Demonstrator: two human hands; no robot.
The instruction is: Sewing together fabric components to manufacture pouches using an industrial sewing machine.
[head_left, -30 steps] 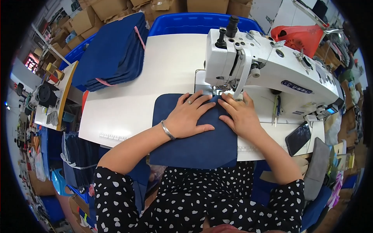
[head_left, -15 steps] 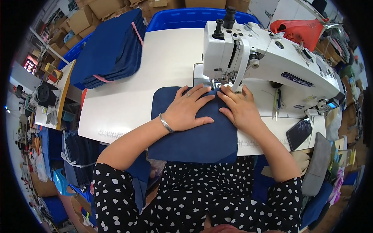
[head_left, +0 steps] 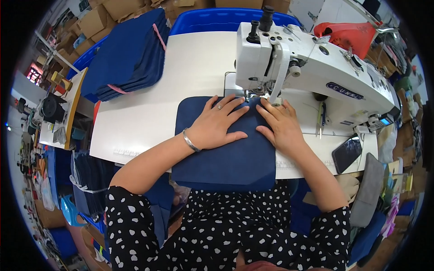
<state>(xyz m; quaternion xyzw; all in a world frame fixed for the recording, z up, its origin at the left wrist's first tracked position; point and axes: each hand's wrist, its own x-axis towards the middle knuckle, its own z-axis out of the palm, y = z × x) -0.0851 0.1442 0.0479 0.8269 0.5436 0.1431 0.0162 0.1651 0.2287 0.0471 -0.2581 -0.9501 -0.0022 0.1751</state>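
A dark blue fabric panel [head_left: 221, 165] with rounded corners lies on the white sewing table, its near edge hanging over the front. My left hand [head_left: 214, 124] rests flat on it with fingers spread, a ring and a silver bracelet on that arm. On the panel's right edge my right hand [head_left: 280, 124] lies with fingers stretched out, its fingertips close to the presser foot. The white sewing machine [head_left: 312, 58] stands over the panel's far edge, its needle area [head_left: 248, 95] just between and beyond my fingertips. Fabric under my palms is hidden.
A stack of blue fabric panels [head_left: 122, 54] with pink ties sits at the back left of the table [head_left: 194, 58]. Thread snips [head_left: 321, 119] and a black phone [head_left: 347, 153] lie to the right. Blue bins [head_left: 190, 20] and cardboard boxes stand behind.
The panel has shifted slightly away from me along its far edge, toward the needle. Both hands stay flat on it in nearly the same places.
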